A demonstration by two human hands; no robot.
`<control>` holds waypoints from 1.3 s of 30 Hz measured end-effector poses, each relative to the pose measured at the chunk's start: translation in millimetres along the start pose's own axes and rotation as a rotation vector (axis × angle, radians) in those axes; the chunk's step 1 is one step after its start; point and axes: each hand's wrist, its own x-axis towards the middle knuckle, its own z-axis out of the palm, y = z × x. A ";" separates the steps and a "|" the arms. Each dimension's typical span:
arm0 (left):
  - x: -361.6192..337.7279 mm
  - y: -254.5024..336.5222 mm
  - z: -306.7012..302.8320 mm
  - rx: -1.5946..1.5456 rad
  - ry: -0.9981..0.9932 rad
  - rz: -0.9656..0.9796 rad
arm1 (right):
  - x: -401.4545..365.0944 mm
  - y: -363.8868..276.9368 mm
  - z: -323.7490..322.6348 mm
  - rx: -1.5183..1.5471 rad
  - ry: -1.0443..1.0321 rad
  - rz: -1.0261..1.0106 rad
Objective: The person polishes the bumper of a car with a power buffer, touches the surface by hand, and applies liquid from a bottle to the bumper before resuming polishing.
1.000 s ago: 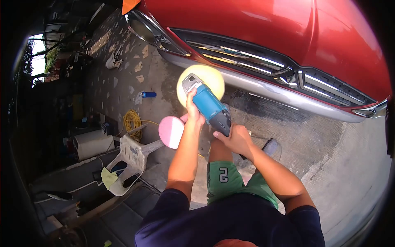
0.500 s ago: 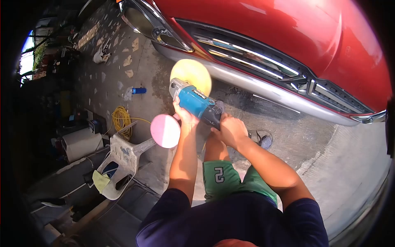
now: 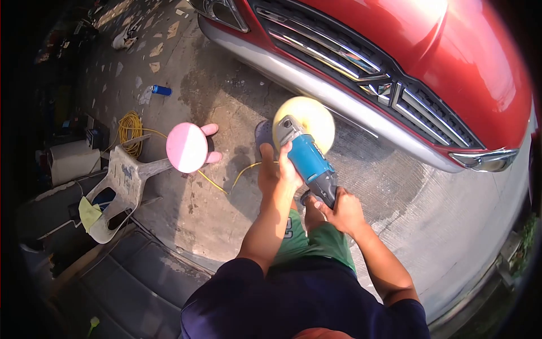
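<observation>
Both my hands hold a teal and black power polisher [image 3: 310,159] with a round yellow pad [image 3: 317,121] at its far end. My left hand [image 3: 289,167] is wrapped round the body near the metal head. The rear black handle is in my right hand [image 3: 345,211]. The pad overlaps the lower edge of the silver bumper [image 3: 316,93] of a red car [image 3: 440,51] in view; whether they touch I cannot tell.
A pink round stool [image 3: 187,148] stands left of my legs. Farther left are a dirty white plastic chair [image 3: 125,176] with a yellow cloth [image 3: 89,213], a coiled yellow cord [image 3: 130,130] and a blue can [image 3: 162,90]. The cord runs across the floor near my feet.
The polisher and both hands have moved right relative to the stool and chair. The view has shifted too, and the pink stool now shows apart from my left arm.
</observation>
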 end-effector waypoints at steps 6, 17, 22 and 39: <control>10.7 48.8 -5.4 -0.026 -0.004 -0.090 | 26.1 -46.9 14.6 0.047 -0.145 -0.006; 36.0 50.4 -45.2 -0.393 -0.188 -0.304 | 30.3 -129.4 9.1 0.100 -0.194 0.066; 39.3 54.0 -34.2 -0.416 -0.180 -0.309 | 40.4 -132.3 5.1 0.074 -0.166 0.037; -12.7 15.2 10.6 -0.071 -0.065 -0.161 | -18.0 -33.0 2.2 0.050 -0.009 0.041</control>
